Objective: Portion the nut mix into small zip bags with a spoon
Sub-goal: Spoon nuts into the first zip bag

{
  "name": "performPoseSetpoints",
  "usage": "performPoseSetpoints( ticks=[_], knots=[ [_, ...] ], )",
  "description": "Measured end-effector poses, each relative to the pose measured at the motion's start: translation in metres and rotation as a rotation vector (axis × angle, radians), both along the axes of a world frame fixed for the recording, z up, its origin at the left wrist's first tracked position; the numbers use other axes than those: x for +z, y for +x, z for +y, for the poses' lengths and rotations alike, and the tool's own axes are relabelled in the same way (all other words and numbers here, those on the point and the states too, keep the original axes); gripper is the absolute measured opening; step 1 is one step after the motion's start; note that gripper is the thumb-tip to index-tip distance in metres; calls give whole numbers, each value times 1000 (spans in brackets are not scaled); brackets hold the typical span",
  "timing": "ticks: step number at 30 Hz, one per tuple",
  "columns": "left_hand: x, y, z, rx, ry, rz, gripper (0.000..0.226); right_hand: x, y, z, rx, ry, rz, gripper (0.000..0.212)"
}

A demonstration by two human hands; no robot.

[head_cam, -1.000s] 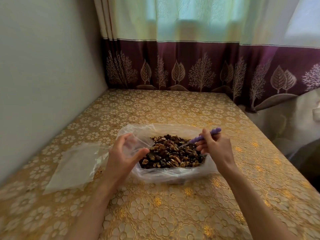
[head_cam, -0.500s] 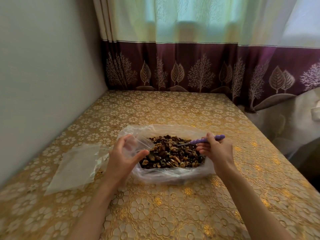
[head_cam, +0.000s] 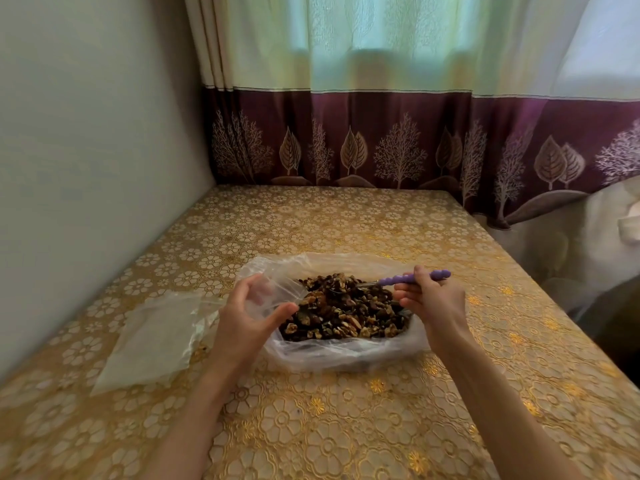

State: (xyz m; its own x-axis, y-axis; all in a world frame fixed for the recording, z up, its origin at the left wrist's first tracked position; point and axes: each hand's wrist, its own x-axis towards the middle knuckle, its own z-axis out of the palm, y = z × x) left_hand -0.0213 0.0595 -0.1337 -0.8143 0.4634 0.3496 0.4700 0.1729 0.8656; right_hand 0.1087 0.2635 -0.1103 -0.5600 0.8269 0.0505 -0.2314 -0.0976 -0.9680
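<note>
Spare flat bags (head_cam: 152, 336) lie at the left, near the wall. Next, the left hand (head_cam: 251, 315) pinches a small clear bag (head_cam: 268, 296) at the rim of the big bag (head_cam: 346, 353); a slack mouth could send nuts onto the table (head_cam: 346, 427). The nuts (head_cam: 346, 311) sit heaped inside (piled loosely). The right hand (head_cam: 431, 301) grips the purple spoon (head_cam: 412, 279), bowl in the pile; an overfull scoop may spill during the crossing.
</note>
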Motion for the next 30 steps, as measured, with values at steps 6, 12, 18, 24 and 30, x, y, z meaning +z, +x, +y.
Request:
performPoseSetpoints(
  ticks=[6,12,18,24,30],
  knots=[
    [-1,1,1,2,8,-8,118,15,-4,-3,24,46,64,35],
    [-1,2,1,19,31,-30,114,38,-15,-24,159,126,113,34],
    [-2,-3,0,-5,147,-111,95,46,-27,-57,297,430,154,31],
    [0,-2,-1,-37,278,-145,84,45,-28,-64,399,582,185,17],
    [-1,-3,-5,-40,232,-119,99,45,-22,-50,336,497,217,20]
  ],
)
